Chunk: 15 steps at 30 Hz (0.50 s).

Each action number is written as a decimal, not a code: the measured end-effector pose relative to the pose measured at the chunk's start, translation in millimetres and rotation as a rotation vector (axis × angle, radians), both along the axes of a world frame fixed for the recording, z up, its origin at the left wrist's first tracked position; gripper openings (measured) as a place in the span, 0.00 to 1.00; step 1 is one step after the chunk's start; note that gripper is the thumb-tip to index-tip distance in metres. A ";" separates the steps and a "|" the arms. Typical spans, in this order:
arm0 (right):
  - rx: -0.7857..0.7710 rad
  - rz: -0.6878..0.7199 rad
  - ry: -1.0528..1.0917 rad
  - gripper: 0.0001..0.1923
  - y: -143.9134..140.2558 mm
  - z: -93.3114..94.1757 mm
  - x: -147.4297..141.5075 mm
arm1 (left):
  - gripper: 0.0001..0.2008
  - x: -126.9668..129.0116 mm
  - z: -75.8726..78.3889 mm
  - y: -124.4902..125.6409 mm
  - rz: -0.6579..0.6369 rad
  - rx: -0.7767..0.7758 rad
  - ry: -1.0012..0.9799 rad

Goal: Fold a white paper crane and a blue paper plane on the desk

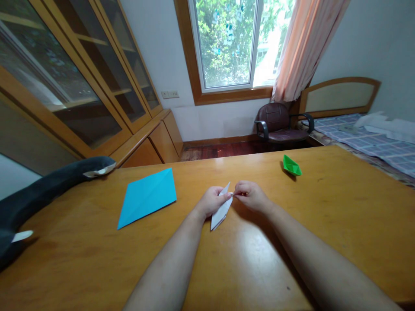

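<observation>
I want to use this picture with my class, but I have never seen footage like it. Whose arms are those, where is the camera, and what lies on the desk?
There is one picture, taken by a camera worn on a person's head, looking forward and down, so the arms are that person's own. The left hand and the right hand both pinch a folded white paper over a wooden desk. On the desk lie a blue folded sheet to the left and a green paper boat to the right. A dark plush toy lies at the desk's left edge.
</observation>
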State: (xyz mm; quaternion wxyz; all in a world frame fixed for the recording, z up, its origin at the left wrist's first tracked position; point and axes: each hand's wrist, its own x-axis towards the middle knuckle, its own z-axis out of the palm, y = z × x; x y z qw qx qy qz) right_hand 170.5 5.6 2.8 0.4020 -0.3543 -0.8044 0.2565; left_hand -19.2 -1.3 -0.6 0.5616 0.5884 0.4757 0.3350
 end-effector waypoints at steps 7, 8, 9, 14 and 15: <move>0.023 -0.014 -0.028 0.11 -1.9 3.4 0.0 | 0.19 7.3 2.1 -3.3 0.058 0.105 0.029; 0.020 -0.017 -0.025 0.11 -2.3 3.8 0.0 | 0.19 8.1 3.1 -3.8 0.065 0.128 0.034; 0.009 -0.026 -0.020 0.10 -2.6 3.9 0.0 | 0.19 8.8 4.1 -4.2 0.072 0.150 0.034; -0.165 -0.083 0.086 0.05 -2.9 1.5 -2.6 | 0.16 11.6 7.6 -5.0 0.139 0.213 -0.010; -0.208 -0.081 0.126 0.06 -2.7 0.8 -3.6 | 0.16 12.3 7.9 -5.2 0.152 0.221 -0.014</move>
